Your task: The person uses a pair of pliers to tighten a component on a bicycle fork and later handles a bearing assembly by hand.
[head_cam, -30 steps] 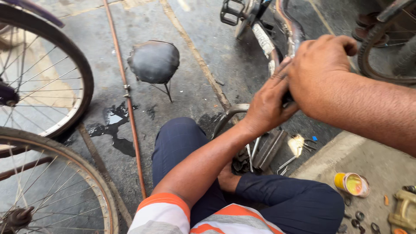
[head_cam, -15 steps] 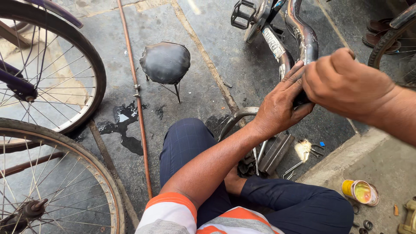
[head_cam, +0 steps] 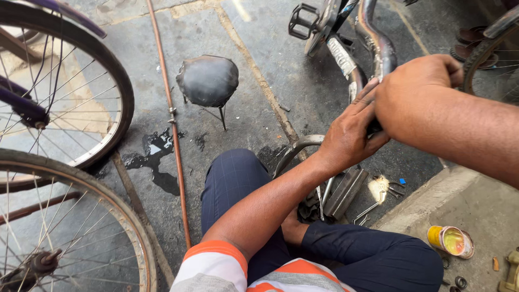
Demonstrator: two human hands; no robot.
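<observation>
Two wheels (head_cam: 65, 178) filled the left of the view, spokes bare, one above the other. A bike frame (head_cam: 373, 48) lay across the top right, its chromed tubes running up to a black pedal (head_cam: 303, 19). The person sat over wet stone floor (head_cam: 259, 81), knees in dark trousers (head_cam: 238, 184).

The right hand (head_cam: 419, 92) was closed in a fist round a dark part at the frame tube, knuckles up; what it gripped was hidden under the hand. The left hand (head_cam: 351, 135) lay just below, fingers stretched flat along the same tube and pressed against the right hand, not wrapped round anything that could be seen.

By my reading, both hands were working one fitting on the tube. To do that well, the left should brace the tube firmly so it would not roll, while the right turned or pulled squarely, without twisting off line.

A saddle (head_cam: 208, 81) stood on its wire legs near the middle, beside a thin copper-coloured rod (head_cam: 173, 124) and a dark puddle (head_cam: 157, 157). Spanners and pliers (head_cam: 378, 194) lay by a curved steel bar (head_cam: 294, 151) below the hands. A small open tin (head_cam: 451, 240) sat on the kerb at lower right.
</observation>
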